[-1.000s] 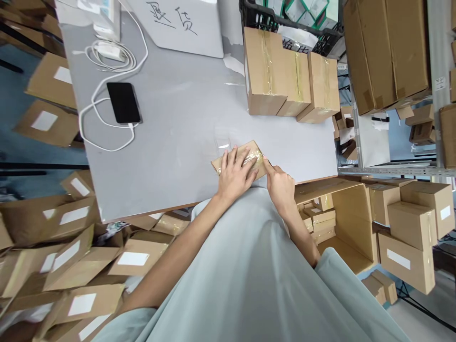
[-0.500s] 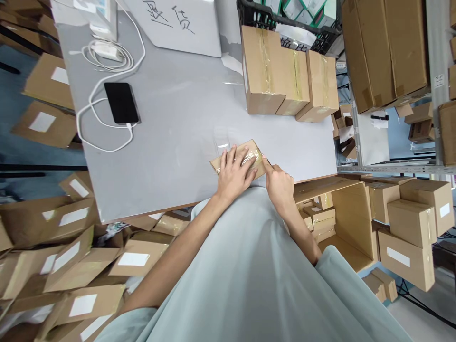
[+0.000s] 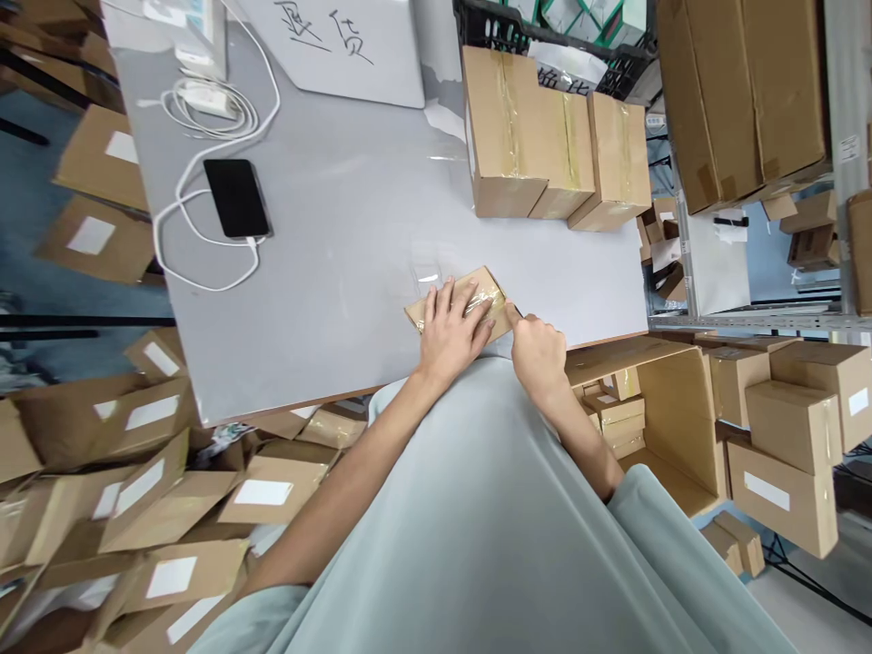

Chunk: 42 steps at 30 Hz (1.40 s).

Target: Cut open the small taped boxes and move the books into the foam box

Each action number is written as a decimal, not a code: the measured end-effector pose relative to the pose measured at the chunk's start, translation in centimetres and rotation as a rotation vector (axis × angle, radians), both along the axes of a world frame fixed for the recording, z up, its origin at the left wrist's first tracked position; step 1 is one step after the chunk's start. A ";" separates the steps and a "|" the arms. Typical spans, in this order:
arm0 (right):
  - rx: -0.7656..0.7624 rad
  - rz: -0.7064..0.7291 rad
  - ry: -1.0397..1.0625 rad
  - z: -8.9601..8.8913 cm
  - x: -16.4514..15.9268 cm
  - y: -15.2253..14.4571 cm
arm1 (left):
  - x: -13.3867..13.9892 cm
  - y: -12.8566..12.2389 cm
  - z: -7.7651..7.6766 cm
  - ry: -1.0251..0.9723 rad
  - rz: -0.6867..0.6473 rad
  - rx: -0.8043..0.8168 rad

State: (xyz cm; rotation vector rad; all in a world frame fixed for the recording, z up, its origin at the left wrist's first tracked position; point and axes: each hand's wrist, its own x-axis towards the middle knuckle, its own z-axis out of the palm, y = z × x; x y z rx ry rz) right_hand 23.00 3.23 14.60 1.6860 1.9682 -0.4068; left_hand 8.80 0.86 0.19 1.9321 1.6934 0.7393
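Observation:
A small cardboard box (image 3: 491, 283) with shiny clear tape across its top lies at an angle near the table's front edge. Flat on top of it rests my left hand (image 3: 450, 331), fingers spread. My right hand (image 3: 538, 354) is at the box's right end, its fingers curled in and the index fingertip against the edge. A thin dark sliver shows beside that index finger; what the curled fingers hold is hidden.
Three taped cartons (image 3: 562, 154) stand at the table's back right, before a black crate (image 3: 487, 32). At left, a black phone (image 3: 237, 198) lies on a white cable. An open carton (image 3: 681, 409) with small boxes is at right; opened boxes (image 3: 170, 509) pile up at lower left.
My right hand has shifted slightly right and down along the box's right edge. The left hand stays flat on the box. The whole view has drifted a little.

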 end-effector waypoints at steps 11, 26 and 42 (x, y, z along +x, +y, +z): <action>-0.014 -0.004 -0.029 0.7 2.7 -3.1 | -0.6 0.1 -0.1 0.003 -0.041 0.000; -0.086 -0.814 0.985 -18.0 5.3 2.3 | -12.9 -8.5 -4.1 0.016 0.107 0.046; 0.136 -0.496 0.809 -16.1 3.9 -0.8 | -13.1 -8.7 -7.1 -0.210 0.401 -0.195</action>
